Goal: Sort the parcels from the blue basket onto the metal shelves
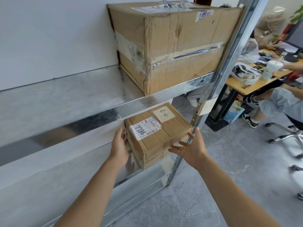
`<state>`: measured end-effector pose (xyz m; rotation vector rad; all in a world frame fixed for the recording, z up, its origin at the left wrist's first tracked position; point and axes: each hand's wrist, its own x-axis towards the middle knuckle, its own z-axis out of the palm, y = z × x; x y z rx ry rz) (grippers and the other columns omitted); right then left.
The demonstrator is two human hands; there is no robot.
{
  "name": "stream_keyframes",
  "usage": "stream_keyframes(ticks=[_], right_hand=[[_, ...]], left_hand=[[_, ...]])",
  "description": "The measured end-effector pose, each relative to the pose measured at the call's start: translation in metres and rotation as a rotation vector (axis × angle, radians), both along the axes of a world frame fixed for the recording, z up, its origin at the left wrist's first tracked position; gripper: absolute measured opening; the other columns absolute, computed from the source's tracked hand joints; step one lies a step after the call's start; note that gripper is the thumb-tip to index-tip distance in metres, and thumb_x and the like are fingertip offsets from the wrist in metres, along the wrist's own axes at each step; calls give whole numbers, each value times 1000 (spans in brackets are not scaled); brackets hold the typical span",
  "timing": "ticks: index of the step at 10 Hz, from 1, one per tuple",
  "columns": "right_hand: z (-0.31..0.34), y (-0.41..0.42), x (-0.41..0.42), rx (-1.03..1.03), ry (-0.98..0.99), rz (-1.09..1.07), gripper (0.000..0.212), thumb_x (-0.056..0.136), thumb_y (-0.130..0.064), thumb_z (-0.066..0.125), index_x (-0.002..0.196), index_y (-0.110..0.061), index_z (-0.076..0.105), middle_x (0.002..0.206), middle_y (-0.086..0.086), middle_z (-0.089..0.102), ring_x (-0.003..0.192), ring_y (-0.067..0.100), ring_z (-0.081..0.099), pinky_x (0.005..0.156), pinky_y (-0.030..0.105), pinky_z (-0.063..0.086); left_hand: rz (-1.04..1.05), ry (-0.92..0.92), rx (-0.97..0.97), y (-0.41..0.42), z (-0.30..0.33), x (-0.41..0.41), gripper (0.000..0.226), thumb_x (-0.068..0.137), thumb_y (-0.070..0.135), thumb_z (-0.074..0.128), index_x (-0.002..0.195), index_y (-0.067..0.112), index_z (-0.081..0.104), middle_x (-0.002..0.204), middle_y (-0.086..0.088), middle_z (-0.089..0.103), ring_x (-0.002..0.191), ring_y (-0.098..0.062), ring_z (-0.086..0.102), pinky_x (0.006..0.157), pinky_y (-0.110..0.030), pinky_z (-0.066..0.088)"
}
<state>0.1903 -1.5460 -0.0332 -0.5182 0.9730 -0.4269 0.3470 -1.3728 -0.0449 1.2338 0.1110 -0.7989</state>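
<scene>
A small brown cardboard parcel [157, 133] with a white label reading 7786 and a yellow note sits on top of another flat carton on the lower metal shelf [142, 173], at its right end. My left hand [120, 145] presses flat against the parcel's left side. My right hand [191, 148] hovers at its front right corner with the fingers spread, the fingertips touching or nearly touching the cardboard. A large taped carton [172, 46] stands on the upper shelf [82, 99]. The blue basket is out of view.
The shelf's right upright post [227, 68] runs diagonally beside my right hand and bears a paper tag [206, 106]. To the right are a wooden desk [255, 82] with a cup and clutter, seated people's legs and office chair bases on the grey floor.
</scene>
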Motion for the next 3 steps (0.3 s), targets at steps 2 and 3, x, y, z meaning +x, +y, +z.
stream_keyframes(ticks=[2,3], right_hand=[[18,13,-20,-120,6,94,57,103,-61,44,149,-28,47,162,17,35,139,46,46,109,69,44],[28,22,-34,-199,5,193,70,102,-64,44,163,-35,25,171,12,25,152,41,33,114,70,37]], left_hand=[[109,-12,-6,35,16,-14,64,106,51,33,163,24,26,174,1,19,160,-22,17,123,-62,12],[119,-57,-52,58,24,-27,59,107,50,33,161,29,31,174,3,21,160,-24,17,124,-64,13]])
